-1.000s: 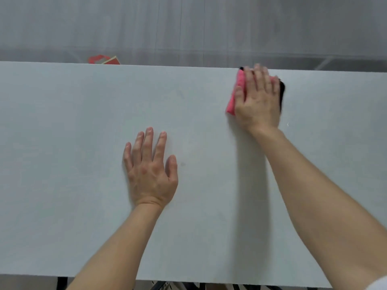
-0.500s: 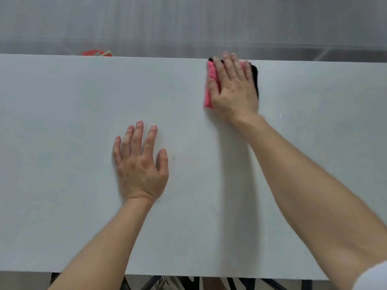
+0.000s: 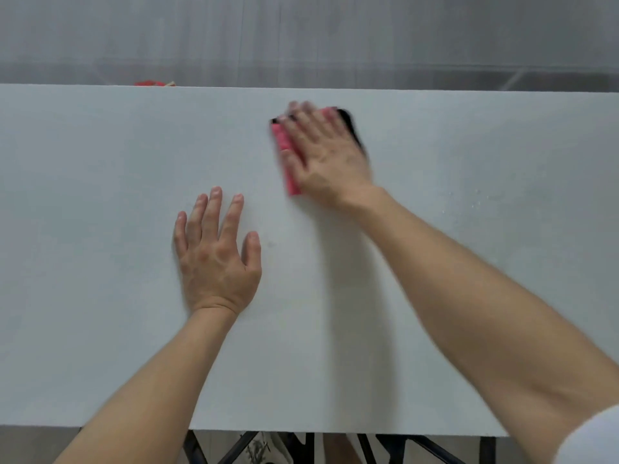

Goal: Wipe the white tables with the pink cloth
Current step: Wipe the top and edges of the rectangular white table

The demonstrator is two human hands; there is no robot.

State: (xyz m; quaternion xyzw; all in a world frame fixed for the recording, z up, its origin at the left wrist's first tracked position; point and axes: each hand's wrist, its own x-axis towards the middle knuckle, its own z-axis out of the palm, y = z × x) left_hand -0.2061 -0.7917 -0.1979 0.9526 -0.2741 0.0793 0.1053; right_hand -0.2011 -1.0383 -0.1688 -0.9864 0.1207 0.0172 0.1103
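Below the near edge of the white table, black metal legs are seen, and a white sleeve shows at the lower right corner of the view. The left hand lies flat on the table, about the middle between the near edge and the far edge. Its fingers are straight and a little spread, and it holds nothing. Further from the person and to the right, the right hand is blurred. It presses with straight fingers on the pink cloth, palm down. The cloth lies on the table close to the far edge, and its left side shows beside the thumb. A black part shows at the right side of this hand; I cannot tell what it is. Small drops lie on the table toward the right edge. Behind the far edge, on the left, a small red thing is partly visible.
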